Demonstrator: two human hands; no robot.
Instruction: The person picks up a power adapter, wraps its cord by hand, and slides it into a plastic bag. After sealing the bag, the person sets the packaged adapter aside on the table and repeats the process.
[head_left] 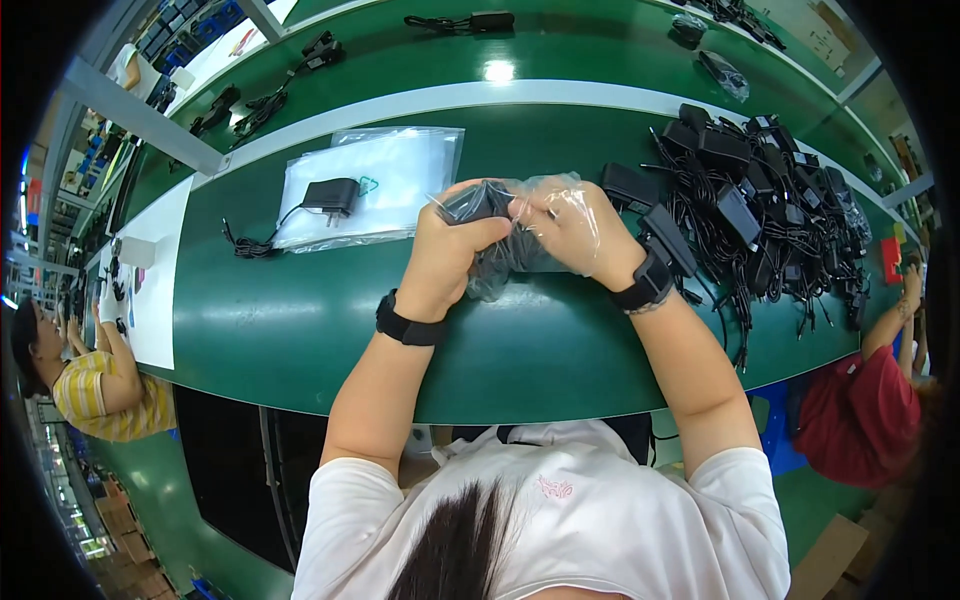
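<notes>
Over the middle of the green table, my left hand (445, 245) is closed round a black power adapter (476, 203) inside a clear plastic bag (492, 282). My right hand (580, 228) pinches the clear film of the same bag, its fingertips close to my left thumb. Part of the adapter is hidden by my fingers. Left of my hands, another black adapter (332, 195) with plug prongs and a cord rests on a stack of clear flat bags (300, 232). To the right of my right hand lies a big tangled heap of black adapters and cables (765, 205).
Beyond a pale rail (560, 92) runs a green surface (590, 45) bearing a corded adapter (490, 20) and a bagged one (723, 75). A person in a yellow striped top (110, 395) sits at the left, and one in a red top (865, 425) at the right.
</notes>
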